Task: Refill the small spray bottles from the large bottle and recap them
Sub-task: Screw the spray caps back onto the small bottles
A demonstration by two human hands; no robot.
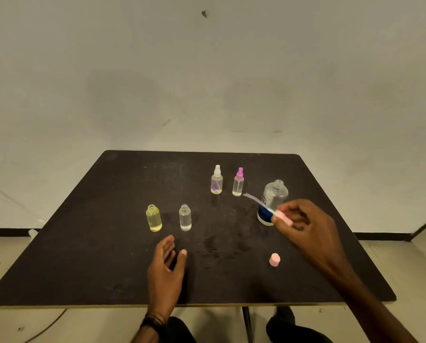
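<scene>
My right hand (303, 224) pinches a pale pink spray head (282, 217) whose clear dip tube points up and left, in front of the large uncapped bottle (272, 199). Two small bottles stand uncapped at the left: a yellowish one (154, 218) and a clear one (185, 218). Farther back stand a bottle with a white spray head (216, 180) and a bottle with a magenta spray head (238, 183). My left hand (166, 263) hovers open just in front of the clear uncapped bottle, touching nothing. A pink cap (274, 259) lies on the table near the front right.
The dark square table (83, 256) shows wet-looking smears around its middle. A pale wall stands behind it, and the floor shows beyond the table's edges. A table leg and my dark trousers show below the front edge.
</scene>
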